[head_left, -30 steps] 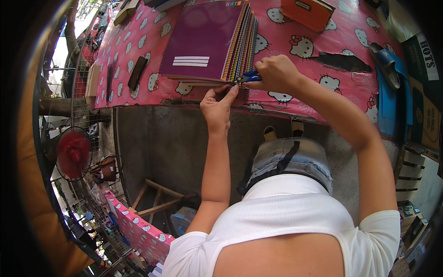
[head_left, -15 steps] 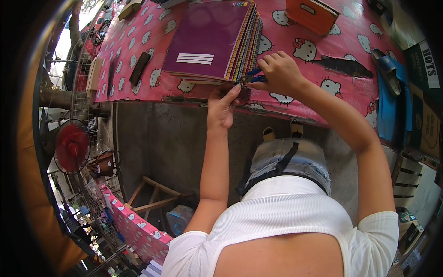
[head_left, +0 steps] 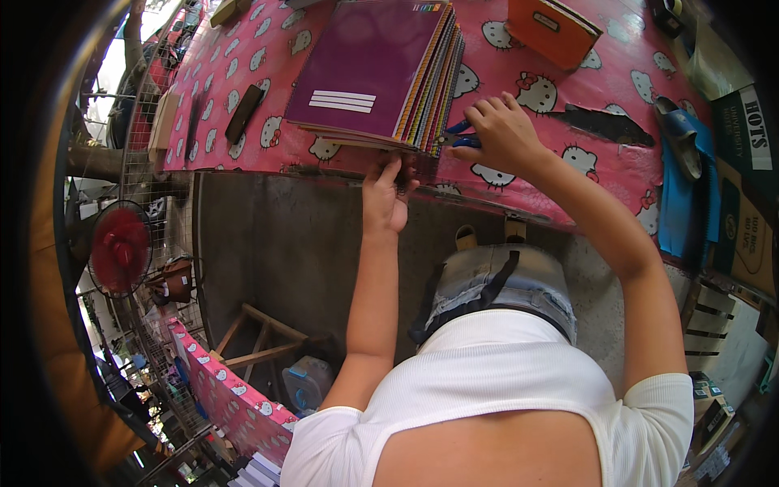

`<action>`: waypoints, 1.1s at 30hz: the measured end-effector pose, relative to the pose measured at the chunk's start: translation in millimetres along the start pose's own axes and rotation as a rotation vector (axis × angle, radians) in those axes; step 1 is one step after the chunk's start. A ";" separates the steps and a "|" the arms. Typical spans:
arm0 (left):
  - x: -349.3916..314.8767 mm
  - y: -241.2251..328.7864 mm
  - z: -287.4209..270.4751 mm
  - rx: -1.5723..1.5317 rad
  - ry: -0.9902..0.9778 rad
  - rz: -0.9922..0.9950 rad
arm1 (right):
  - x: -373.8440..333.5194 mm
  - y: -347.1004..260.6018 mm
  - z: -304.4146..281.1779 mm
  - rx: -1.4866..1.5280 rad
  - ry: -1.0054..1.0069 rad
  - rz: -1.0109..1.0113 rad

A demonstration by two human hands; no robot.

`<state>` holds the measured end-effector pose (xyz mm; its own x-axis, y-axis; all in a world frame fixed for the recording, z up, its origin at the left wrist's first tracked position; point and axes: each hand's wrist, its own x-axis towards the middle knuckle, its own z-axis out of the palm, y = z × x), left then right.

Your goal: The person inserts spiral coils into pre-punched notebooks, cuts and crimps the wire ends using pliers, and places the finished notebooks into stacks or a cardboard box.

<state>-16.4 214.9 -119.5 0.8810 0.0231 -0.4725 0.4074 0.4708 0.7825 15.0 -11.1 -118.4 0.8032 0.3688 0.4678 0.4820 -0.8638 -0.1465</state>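
Nearest me is the person's white top [head_left: 487, 357]; beyond it the two hands work apart. The left hand [head_left: 388, 195] sits at the table's front edge, fingers curled under the lower corner of a stack of spiral notebooks [head_left: 361, 65]; whether it grips anything I cannot tell. The right hand [head_left: 505, 131], just beside the bindings, is closed around a blue-handled tool [head_left: 467, 141]. The purple top cover carries a white three-bar label [head_left: 342, 101] and small coloured lettering near its upper right corner. Pink table cover [head_left: 487, 97], with a dark patch, stretches from the right hand to a slipper [head_left: 680, 134]. An orange case [head_left: 552, 32] bears a small plate. Farther right, a dark carton [head_left: 740, 130] shows large printed capitals.
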 end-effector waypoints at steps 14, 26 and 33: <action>8.0 -7.0 0.5 0.187 -0.029 0.204 | 22.6 -13.4 -14.9 0.135 -0.544 0.148; 4.3 -13.9 5.8 0.168 -0.062 0.061 | 10.6 -14.9 -0.1 0.078 -0.234 0.046; 10.4 -18.2 -8.1 0.195 -0.051 0.095 | 0.8 -6.0 -9.6 0.120 -0.429 0.183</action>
<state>-16.6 213.7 -142.0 0.9267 0.0123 -0.3755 0.3563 0.2888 0.8886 9.3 -9.0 -108.8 0.9384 0.3444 0.0269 0.3358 -0.8912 -0.3048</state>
